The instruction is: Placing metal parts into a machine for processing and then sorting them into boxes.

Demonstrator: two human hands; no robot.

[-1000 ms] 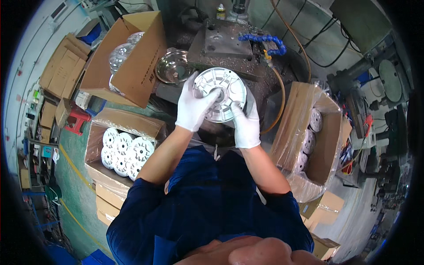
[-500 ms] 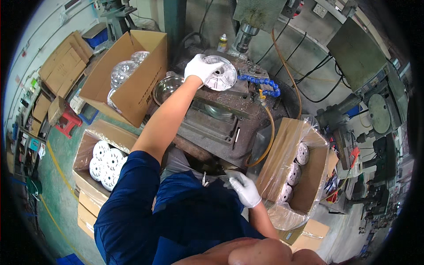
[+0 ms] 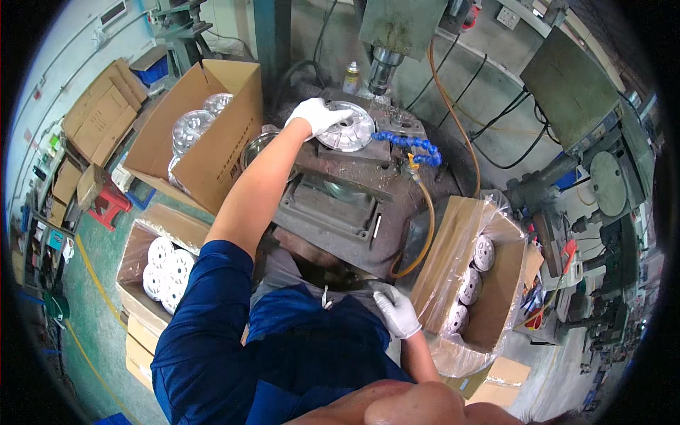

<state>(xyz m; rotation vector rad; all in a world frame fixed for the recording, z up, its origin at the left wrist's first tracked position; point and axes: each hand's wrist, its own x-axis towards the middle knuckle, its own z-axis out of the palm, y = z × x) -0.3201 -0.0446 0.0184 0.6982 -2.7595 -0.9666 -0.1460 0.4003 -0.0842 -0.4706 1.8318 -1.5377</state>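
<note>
The left hand [image 3: 312,117] holds a silver disc [image 3: 358,133] by its left side atop a metal block [image 3: 372,155], the right hand [image 3: 397,312] half-curls by the lap, contents unclear, and the disc could skew if its rim catches the adjacent blue hose [image 3: 407,141].

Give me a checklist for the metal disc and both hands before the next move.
1. Left hand on the metal disc: ok, at its left side, with a digit over the face.
2. Disc on the metal block: ok, it lies face up there; whether it sits fully flat, cannot tell.
3. Spindle apart from the disc: ok, a gap shows.
4. Right hand away from the spindle: ok, it is low, near the lap.
5. Blue segmented hose not touching the disc: cannot tell, its end is right at the rim.
</note>
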